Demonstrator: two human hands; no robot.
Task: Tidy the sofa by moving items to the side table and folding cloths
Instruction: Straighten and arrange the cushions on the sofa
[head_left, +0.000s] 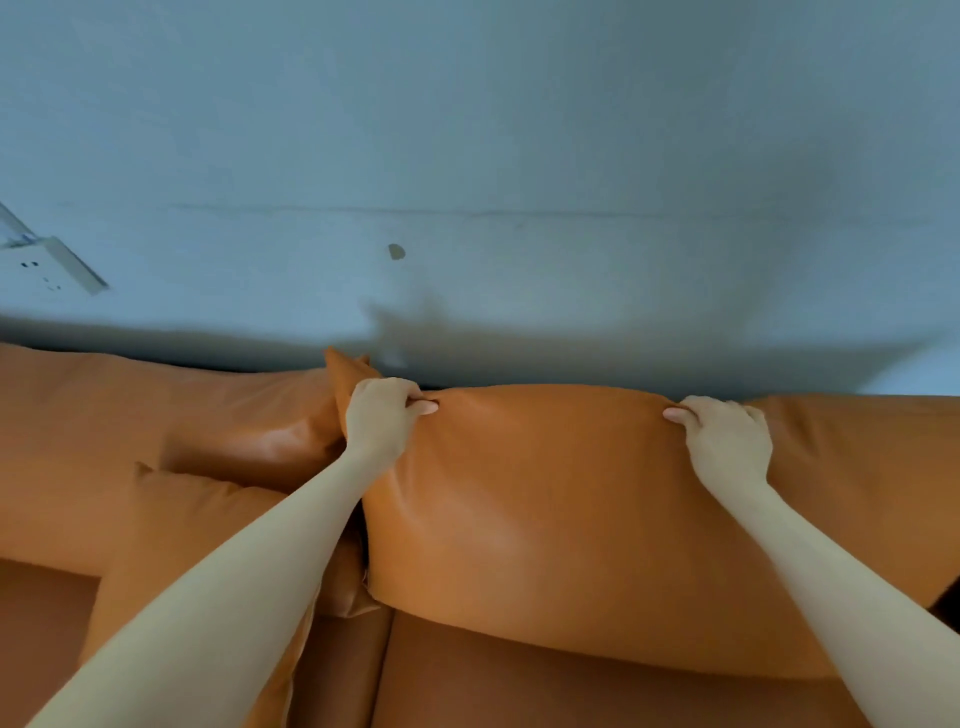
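Far left, a wall socket (49, 270) sits on the blue wall (467, 130). Below it, a small orange pillow (171, 525) leans on the sofa (519, 696). The left hand (382, 415) pinches the top left corner of the big orange cushion (530, 519). The right hand (727, 441) pinches its top right corner. The cushion stands against the sofa back, in the middle. I think the person is setting it straight. Next, both hands should probably let go gently so it stays up.
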